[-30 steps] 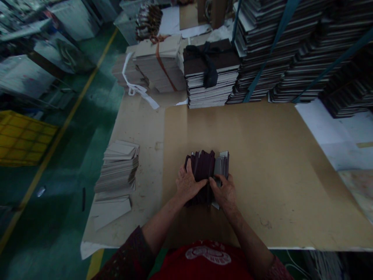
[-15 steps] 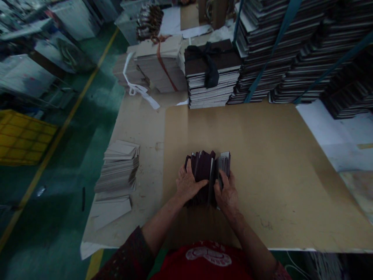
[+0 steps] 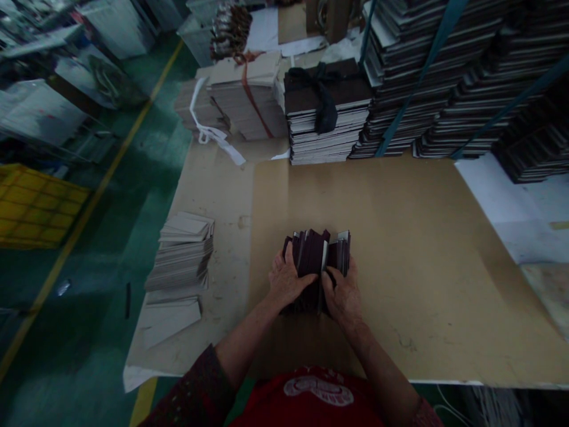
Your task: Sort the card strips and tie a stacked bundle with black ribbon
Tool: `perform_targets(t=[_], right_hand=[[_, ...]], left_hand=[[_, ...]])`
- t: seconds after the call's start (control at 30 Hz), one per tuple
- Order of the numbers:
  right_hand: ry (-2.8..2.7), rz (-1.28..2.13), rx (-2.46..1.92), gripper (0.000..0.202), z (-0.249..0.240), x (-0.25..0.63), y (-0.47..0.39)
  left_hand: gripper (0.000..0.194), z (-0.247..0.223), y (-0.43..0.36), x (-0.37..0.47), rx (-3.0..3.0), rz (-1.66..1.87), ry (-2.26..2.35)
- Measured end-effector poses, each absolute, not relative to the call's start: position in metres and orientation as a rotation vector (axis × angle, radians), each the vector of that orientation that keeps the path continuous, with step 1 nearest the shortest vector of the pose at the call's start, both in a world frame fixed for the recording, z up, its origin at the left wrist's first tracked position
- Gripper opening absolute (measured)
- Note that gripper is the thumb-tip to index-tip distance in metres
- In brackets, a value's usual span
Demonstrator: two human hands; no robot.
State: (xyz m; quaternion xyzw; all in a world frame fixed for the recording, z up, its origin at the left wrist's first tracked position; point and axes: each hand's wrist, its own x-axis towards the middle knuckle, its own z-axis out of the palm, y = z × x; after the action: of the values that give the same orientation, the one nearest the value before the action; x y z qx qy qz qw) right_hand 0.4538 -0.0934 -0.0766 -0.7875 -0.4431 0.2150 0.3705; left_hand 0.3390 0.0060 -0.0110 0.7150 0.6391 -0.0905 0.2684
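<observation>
Head camera: a row of dark cards (image 3: 309, 255) stands packed on edge in front of the person, on a brown sheet (image 3: 422, 255) that covers much of the table (image 3: 226, 284). The row lies between the two hands, and a narrow gap parts its main block from a smaller group at the right end. At that gap one card shows a pale edge (image 3: 325, 255).

The left hand (image 3: 284, 279) grips the main block, fingers at its left side and thumb laid across the top. The right hand (image 3: 344, 295) touches the right part of the row, thumb beside the pale edge and fingers bent; whether it pinches a card, I cannot tell.

To the left, apart from the row, grey cards (image 3: 180, 267) lie in an overlapping run near the table's left edge. Along the back stand a pale stack (image 3: 246, 104) with an orange tie (image 3: 253, 98), a dark-topped stack (image 3: 329, 112) knotted with black cloth (image 3: 326, 110), and taller dark stacks (image 3: 409, 112) crossed by teal straps (image 3: 433, 53). White paper (image 3: 498, 201) lies at the right. Beyond the table's left side, a yellow crate (image 3: 40, 207) sits by a yellow line (image 3: 100, 193) on the green floor (image 3: 146, 160).
</observation>
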Motion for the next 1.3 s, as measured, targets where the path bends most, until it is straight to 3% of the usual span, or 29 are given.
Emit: perform_targets(t=[0.77,1.1,1.3], right_hand=[[-1.119,0.537,-2.176,0.041,-0.0782,0.4513,-0.0863],[-1.099,0.469,-2.040,0.050,-0.0763,0.4488,-0.0889],[-1.149,0.447,-1.994,0.046,-0.0815,0.4467,-0.0910]], left_hand=[[0.111,-0.0109,0.0065,0.3393,1.929,-0.249,1.739],[0.115,-0.0119,0.0085,0.3359,1.911,-0.237,1.728],[0.115,-0.0151,0.0099,0.3320,1.916,-0.219,1.710]])
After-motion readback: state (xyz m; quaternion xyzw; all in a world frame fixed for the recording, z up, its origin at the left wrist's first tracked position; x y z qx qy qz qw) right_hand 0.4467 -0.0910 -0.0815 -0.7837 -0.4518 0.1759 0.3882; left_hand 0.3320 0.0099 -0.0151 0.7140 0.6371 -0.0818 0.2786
